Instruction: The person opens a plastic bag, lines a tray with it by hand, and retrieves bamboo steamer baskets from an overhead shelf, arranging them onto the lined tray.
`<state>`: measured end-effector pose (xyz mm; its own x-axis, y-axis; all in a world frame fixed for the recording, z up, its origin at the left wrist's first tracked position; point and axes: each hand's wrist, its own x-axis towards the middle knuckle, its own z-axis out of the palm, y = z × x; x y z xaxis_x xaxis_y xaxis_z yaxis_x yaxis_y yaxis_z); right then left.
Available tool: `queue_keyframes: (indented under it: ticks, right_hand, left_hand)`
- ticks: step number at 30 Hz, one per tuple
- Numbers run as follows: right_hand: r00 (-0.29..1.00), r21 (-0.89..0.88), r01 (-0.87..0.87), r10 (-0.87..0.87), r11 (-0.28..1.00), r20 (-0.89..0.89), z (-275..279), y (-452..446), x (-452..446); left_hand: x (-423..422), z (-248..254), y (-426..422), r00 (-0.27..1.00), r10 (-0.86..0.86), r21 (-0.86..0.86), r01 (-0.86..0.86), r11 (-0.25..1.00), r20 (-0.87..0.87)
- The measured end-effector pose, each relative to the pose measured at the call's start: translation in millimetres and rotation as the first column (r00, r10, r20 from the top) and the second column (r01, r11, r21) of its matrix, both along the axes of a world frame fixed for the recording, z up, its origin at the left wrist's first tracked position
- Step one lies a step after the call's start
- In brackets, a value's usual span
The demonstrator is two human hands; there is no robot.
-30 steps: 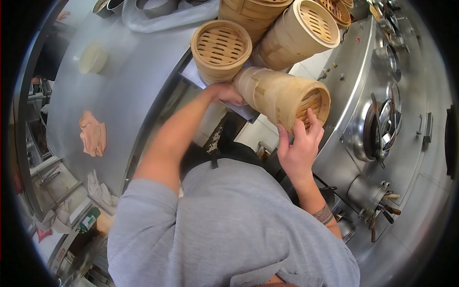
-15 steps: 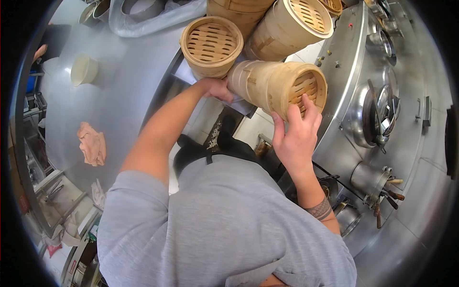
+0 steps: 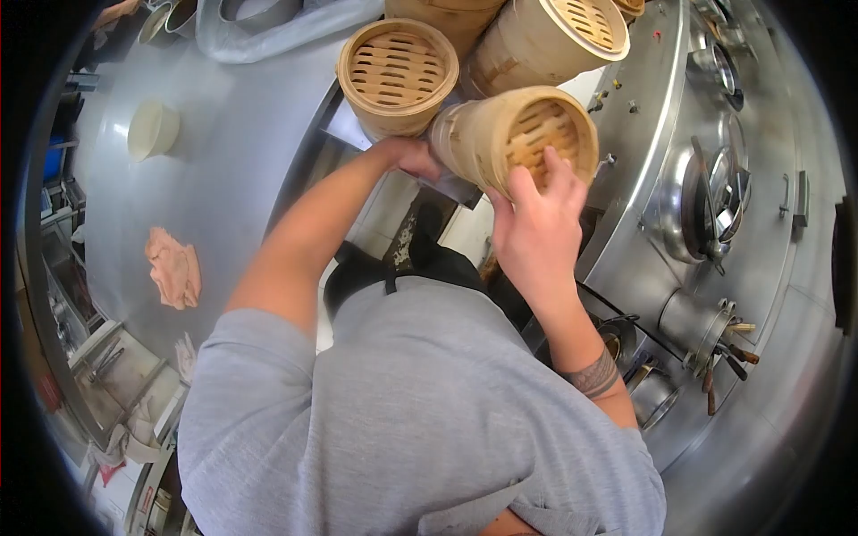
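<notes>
A stack of bamboo steamers (image 3: 471, 141) leans over toward the right between my two hands. Its slatted top faces up and toward me. Low on the stack, my left hand (image 3: 413, 159) grips the bottom end, its fingers partly hidden underneath. At the upper end my right hand (image 3: 541, 219) holds the rim, with its fingers over the slats and its thumb on the side. Right beside it stands another steamer stack (image 3: 399, 73), upright. Behind these are a pale, tilted-looking steamer stack (image 3: 502, 61) and one more stack (image 3: 438, 25), cut off by the frame.
On the steel table (image 3: 241, 143) to the left sit a white tub (image 3: 153, 131) and a crumpled pink cloth (image 3: 174, 270). Along the right runs a steel range with a wok (image 3: 681, 201) and a pot (image 3: 690, 320) with wooden-handled tools beside it.
The held stack has swung its upper end left and stands more upright. My right hand has moved left with it, while my left hand stays near the base.
</notes>
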<state>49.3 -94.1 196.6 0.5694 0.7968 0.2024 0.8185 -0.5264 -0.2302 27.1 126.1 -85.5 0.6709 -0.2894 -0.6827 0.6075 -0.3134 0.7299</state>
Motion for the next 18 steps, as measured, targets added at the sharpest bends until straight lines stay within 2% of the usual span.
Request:
queue_keyframes:
  ticks: [1, 3, 4, 6, 7, 9, 11, 13, 14, 16, 17, 18]
  right_hand:
    - [1.0, -0.02, -0.017, 0.017, 1.0, -0.014, -3.3, 6.3, 3.4]
    - [1.0, 0.003, -0.028, 0.028, 1.0, 0.012, -8.1, 20.4, 12.0]
    - [0.999, -0.015, -0.051, 0.051, 0.999, 0.011, -5.1, 28.6, 16.5]
    - [0.996, -0.019, -0.082, 0.083, 0.996, 0.029, -2.3, 42.6, 28.7]
    - [0.997, -0.025, -0.073, 0.074, 0.997, 0.023, 0.8, 47.2, 31.7]
    - [0.993, -0.113, -0.12, 0.12, 0.986, -0.004, 4.9, 52.1, 34.6]
    - [0.991, -0.097, -0.13, 0.132, 0.987, 0.017, 1.4, 53.9, 41.4]
    - [0.969, -0.066, -0.234, 0.238, 0.97, 0.069, 3.0, 53.9, 46.2]
    - [0.971, -0.066, -0.227, 0.231, 0.972, 0.067, 5.1, 54.3, 49.2]
    - [0.962, -0.141, -0.265, 0.272, 0.954, 0.036, 8.8, 52.5, 55.1]
    - [0.964, -0.138, -0.255, 0.263, 0.957, 0.039, 8.8, 49.4, 61.5]
    - [0.943, -0.153, -0.328, 0.334, 0.932, 0.009, 8.8, 43.8, 70.7]
  left_hand:
    - [-2.4, -5.6, -2.6, 1.0, -0.009, -0.001, 0.009, 1.0, 0.001]
    - [-8.6, -12.4, -7.4, 0.971, 0.203, 0.037, -0.209, 0.977, 0.126]
    - [-9.9, 1.5, -10.8, 0.972, 0.198, 0.036, -0.204, 0.978, 0.127]
    - [-13.3, 25.4, -20.0, 0.96, 0.091, 0.277, -0.167, 0.946, 0.266]
    - [-13.7, 25.2, -26.9, 0.962, 0.084, 0.272, -0.156, 0.95, 0.26]
    - [-16.5, 30.6, -41.8, 0.982, 0.034, 0.539, -0.131, 0.832, 0.186]
    - [-24.7, 42.8, -51.4, 0.977, 0.022, 0.534, -0.135, 0.835, 0.213]
    - [-31.1, 53.4, -68.8, 0.966, 0.037, 0.633, -0.197, 0.749, 0.256]
    - [-32.0, 52.7, -83.0, 0.966, 0.031, 0.633, -0.191, 0.75, 0.255]
    - [-33.7, 43.5, -113.0, 0.922, -0.06, 0.779, -0.286, 0.558, 0.382]
    - [-33.3, 40.3, -115.9, 0.921, -0.07, 0.781, -0.282, 0.558, 0.383]
    - [-31.1, 38.6, -117.2, 0.915, -0.084, 0.801, -0.297, 0.52, 0.394]
